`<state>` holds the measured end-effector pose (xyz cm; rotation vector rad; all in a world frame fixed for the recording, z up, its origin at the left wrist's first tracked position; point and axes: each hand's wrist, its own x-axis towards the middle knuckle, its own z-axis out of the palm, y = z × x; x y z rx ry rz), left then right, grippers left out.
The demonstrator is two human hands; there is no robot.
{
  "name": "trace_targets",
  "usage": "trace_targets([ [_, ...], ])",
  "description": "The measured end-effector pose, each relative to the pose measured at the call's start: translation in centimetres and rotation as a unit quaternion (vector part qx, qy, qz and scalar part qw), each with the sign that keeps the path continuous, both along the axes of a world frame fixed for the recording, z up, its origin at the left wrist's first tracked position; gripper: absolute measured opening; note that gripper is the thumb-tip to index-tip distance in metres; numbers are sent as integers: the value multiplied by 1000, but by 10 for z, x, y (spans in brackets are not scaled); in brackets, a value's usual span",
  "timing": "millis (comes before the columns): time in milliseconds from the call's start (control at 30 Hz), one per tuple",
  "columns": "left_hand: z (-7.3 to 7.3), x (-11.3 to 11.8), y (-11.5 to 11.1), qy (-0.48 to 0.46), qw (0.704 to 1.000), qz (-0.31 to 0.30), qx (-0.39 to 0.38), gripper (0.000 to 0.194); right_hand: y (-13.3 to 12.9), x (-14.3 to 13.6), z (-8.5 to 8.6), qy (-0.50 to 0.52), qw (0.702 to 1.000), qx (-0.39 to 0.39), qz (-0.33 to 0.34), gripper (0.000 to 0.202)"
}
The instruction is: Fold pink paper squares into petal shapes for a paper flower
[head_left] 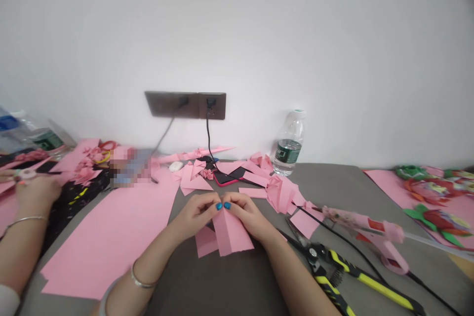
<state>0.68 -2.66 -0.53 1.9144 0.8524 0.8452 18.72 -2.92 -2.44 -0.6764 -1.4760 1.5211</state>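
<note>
Pink paper [233, 237], creased but with its lower end loose, was pinched between left hand [196, 213] and right hand [252, 213], thumbs together, above the table [207, 289]; folded pieces [280, 192] lay beyond, flat sheets [118, 242] leftward, glue gun [381, 231] untouched

Lit softly, brightest across the middle of the white wall [244, 44] and greyer toward the upper corners, with faint shadows. Looks slightly blurred overall, stretched toward both side edges, and pixelated in a patch [130, 168] left of centre.
</note>
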Motion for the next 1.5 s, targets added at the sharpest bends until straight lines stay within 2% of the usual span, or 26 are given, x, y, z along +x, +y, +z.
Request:
trace_targets([
  [300,0,0,1,-21,998,15,-53,37,2,0,-5,-9,999,-7,-37,38],
  [433,1,0,1,-10,998,30,-46,34,2,0,-5,-6,999,-7,-49,39],
  [600,0,-1,3,-36,998,39,-46,32,1,0,-4,5,999,-31,-32,39],
  [867,2,2,-1,-56,996,60,-22,30,3,-1,-14,57,997,-47,-37,31],
  [1033,1,0,1,-71,993,48,-82,32,2,-1,-9,42,997,-48,-52,34],
  [1133,2,1,2,-95,987,40,-127,34,3,-2,-7,48,994,-52,-84,36],
  [1333,3,2,4,-146,975,117,-118,38,11,-2,-11,121,966,-137,-182,41],
  [1400,1,1,5,-147,973,147,-104,38,13,-2,-13,142,962,-154,-176,41],
  [1500,0,1,5,-148,967,183,-95,35,12,-2,-14,137,971,-141,-136,40],
])
